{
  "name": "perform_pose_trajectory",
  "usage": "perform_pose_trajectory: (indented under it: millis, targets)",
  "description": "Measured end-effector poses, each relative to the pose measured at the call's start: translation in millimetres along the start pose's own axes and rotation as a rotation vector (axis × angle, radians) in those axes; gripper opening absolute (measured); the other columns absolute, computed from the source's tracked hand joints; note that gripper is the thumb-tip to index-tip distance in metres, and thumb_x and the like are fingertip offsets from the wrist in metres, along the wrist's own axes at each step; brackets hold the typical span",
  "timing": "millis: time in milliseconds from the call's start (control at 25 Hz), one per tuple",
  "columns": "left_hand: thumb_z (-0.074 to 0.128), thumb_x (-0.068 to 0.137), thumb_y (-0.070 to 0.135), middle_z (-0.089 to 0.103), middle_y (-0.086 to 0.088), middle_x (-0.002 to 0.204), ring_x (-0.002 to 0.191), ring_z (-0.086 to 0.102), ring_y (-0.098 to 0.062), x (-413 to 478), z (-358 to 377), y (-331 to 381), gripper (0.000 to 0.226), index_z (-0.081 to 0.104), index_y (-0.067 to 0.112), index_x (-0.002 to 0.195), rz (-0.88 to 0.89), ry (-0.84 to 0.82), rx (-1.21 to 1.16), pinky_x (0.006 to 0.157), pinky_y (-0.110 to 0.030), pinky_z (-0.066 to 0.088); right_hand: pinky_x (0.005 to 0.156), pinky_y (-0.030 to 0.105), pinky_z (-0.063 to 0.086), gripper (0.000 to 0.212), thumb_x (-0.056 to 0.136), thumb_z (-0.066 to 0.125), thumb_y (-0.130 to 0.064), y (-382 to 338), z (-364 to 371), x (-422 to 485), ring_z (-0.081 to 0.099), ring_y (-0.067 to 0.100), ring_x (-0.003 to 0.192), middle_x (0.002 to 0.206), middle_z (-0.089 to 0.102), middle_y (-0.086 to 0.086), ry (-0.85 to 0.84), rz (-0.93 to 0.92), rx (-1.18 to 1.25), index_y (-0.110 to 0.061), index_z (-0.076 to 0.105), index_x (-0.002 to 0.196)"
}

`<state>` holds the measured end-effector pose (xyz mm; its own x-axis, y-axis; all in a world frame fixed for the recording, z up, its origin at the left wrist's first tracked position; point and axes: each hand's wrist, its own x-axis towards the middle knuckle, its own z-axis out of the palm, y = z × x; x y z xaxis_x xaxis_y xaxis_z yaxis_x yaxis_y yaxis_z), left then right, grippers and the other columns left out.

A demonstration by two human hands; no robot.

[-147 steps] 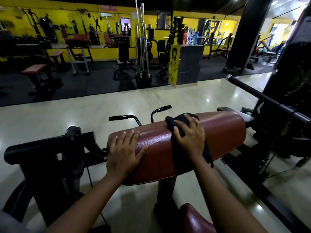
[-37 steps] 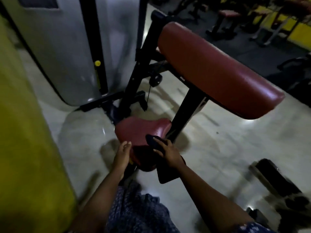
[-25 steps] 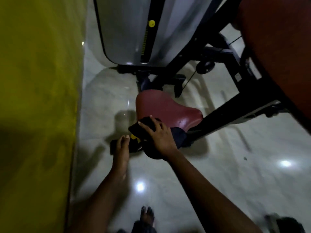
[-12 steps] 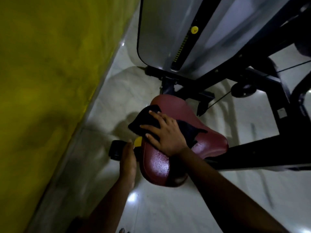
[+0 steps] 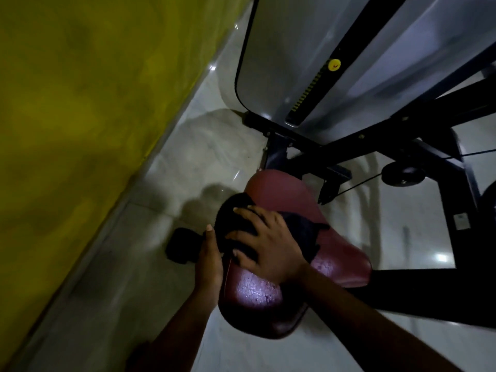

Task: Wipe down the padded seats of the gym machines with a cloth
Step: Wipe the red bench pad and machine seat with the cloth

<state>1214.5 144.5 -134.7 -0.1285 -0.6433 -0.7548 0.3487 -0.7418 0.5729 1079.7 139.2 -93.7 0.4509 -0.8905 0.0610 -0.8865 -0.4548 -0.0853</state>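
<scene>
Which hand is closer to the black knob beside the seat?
Left. The left hand lies right beside the knob, against the seat; the right hand presses the cloth on top, farther off.

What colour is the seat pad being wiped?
The seat pad is dark red, glossy and pebbled; the head view shows it best, beside the dark cloth.

A padded seat [image 5: 284, 194], covered in dark red, glossy, finely pebbled vinyl, is seen from above, its narrow end turned toward 12 o'clock and its broad, rounded end toward 6 o'clock, where a patch of light is reflected. A dark cloth [image 5: 304, 233] is laid crumpled across the middle of the seat and overhangs the edge at 9 o'clock. It is pressed to the padding by the right hand [image 5: 268, 244], whose fingers [image 5: 249, 212] are spread.
</scene>
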Motion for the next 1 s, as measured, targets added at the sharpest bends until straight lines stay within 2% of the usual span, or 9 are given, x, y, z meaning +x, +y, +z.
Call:
perform_pose_trajectory:
  millis: [40, 160, 240, 360, 480, 560, 760, 920, 1000]
  targets:
    - [0.041, 0.073, 0.081, 0.060, -0.010, 0.128, 0.114, 0.058, -0.026, 3, 4, 4, 0.087, 0.056, 0.014, 0.126, 0.005, -0.011, 0.037, 0.103, -0.044, 0.042, 0.093, 0.039, 0.031, 0.032, 0.084, 0.048, -0.048, 11, -1, 11, 0.042, 0.027, 0.125, 0.137, 0.051, 0.004, -0.014, -0.029, -0.001, -0.033, 0.065, 0.107]
    - [0.026, 0.089, 0.065, 0.064, -0.009, 0.120, 0.111, 0.059, -0.025, 13, 31, 27, 0.069, 0.060, 0.015, 0.122, 0.103, 0.038, 0.202, 0.103, -0.043, 0.042, 0.094, 0.040, 0.033, 0.035, 0.088, 0.042, -0.048, 52, 2, 46, 0.045, 0.027, 0.121, 0.133, 0.053, 0.003, -0.040, 0.004, -0.036, -0.031, 0.066, 0.107]
    - [0.022, 0.094, 0.058, 0.061, -0.007, 0.124, 0.116, 0.055, -0.027, 17, 52, 37, 0.062, 0.057, 0.018, 0.125, 0.176, 0.080, 0.391, 0.103, -0.039, 0.040, 0.096, 0.044, 0.035, 0.045, 0.090, 0.031, -0.052, 78, -1, 68, 0.046, 0.028, 0.122, 0.134, 0.052, 0.003, -0.094, 0.159, -0.046, -0.032, 0.064, 0.112]
    - [0.022, 0.097, 0.049, 0.057, -0.011, 0.129, 0.116, 0.054, -0.029, 13, 64, 32, 0.054, 0.052, 0.017, 0.129, 0.331, 0.171, 0.676, 0.095, -0.035, 0.041, 0.101, 0.043, 0.029, 0.055, 0.088, 0.019, -0.055, 87, -4, 83, 0.039, 0.029, 0.127, 0.138, 0.047, 0.003, -0.119, 0.338, -0.048, -0.035, 0.060, 0.118]
    - [0.027, 0.098, 0.046, 0.052, -0.008, 0.135, 0.119, 0.052, -0.027, 12, 64, 23, 0.050, 0.043, 0.019, 0.137, 0.400, 0.243, 0.884, 0.092, -0.033, 0.040, 0.101, 0.040, 0.026, 0.042, 0.093, 0.028, -0.049, 72, 1, 62, 0.038, 0.028, 0.127, 0.137, 0.050, 0.003, -0.029, 0.219, -0.050, -0.036, 0.061, 0.117]
    - [0.030, 0.096, 0.049, 0.051, -0.007, 0.138, 0.121, 0.051, -0.028, 13, 66, 23, 0.054, 0.038, 0.020, 0.140, 0.382, 0.257, 0.946, 0.095, -0.035, 0.039, 0.099, 0.038, 0.027, 0.040, 0.094, 0.030, -0.048, 79, 2, 58, 0.039, 0.025, 0.126, 0.137, 0.050, 0.002, -0.029, 0.211, -0.015, -0.037, 0.060, 0.118]
    - [0.033, 0.091, 0.059, 0.051, -0.010, 0.136, 0.120, 0.052, -0.033, 12, 70, 24, 0.065, 0.036, 0.018, 0.142, 0.368, 0.298, 1.023, 0.091, -0.040, 0.042, 0.096, 0.039, 0.035, 0.043, 0.096, 0.032, -0.052, 117, 3, 73, 0.044, 0.030, 0.121, 0.135, 0.047, 0.007, -0.107, 0.598, 0.009, -0.034, 0.050, 0.130]
    - [0.032, 0.089, 0.062, 0.057, -0.014, 0.128, 0.112, 0.056, -0.037, 15, 68, 20, 0.066, 0.040, 0.018, 0.138, 0.391, 0.316, 1.040, 0.086, -0.042, 0.046, 0.097, 0.041, 0.039, 0.052, 0.095, 0.031, -0.055, 126, -3, 29, 0.047, 0.035, 0.122, 0.135, 0.048, 0.016, -0.072, 0.947, 0.219, -0.031, 0.036, 0.141]
    - [0.032, 0.088, 0.062, 0.058, -0.015, 0.127, 0.110, 0.057, -0.039, 16, 67, 17, 0.067, 0.043, 0.017, 0.136, 0.415, 0.321, 1.041, 0.086, -0.043, 0.046, 0.094, 0.042, 0.042, 0.059, 0.094, 0.028, -0.060, 115, -10, -3, 0.050, 0.035, 0.120, 0.135, 0.050, 0.017, -0.102, 1.039, 0.258, -0.030, 0.028, 0.144]
